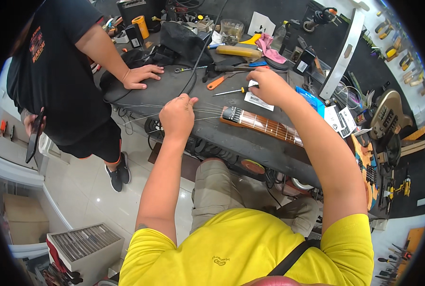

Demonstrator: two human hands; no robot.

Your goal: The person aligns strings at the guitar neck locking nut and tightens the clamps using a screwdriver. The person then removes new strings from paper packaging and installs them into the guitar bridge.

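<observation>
My left hand [178, 114] is closed round several loose, thin metal strings [207, 111], their ends trailing off to the left past my fist. They run from the black headpiece [232, 113] of a headless guitar neck [265, 125], which lies fretboard up along the near side of the bench. Above the neck, my right hand [269, 86] is closed at the yellow and black handle of a screwdriver [227, 92], whose thin shaft points left. Its fingertips are partly hidden. A white label card [258, 101] lies beneath this hand.
Across the dark bench [174, 86] lie an orange-handled tool [216, 83], a pink cloth [271, 50] and a metal straightedge [344, 55]. A co-worker's hand [143, 76] rests on the bench at left, their other hand holding a phone [35, 136]. A guitar body [389, 112] stands at right.
</observation>
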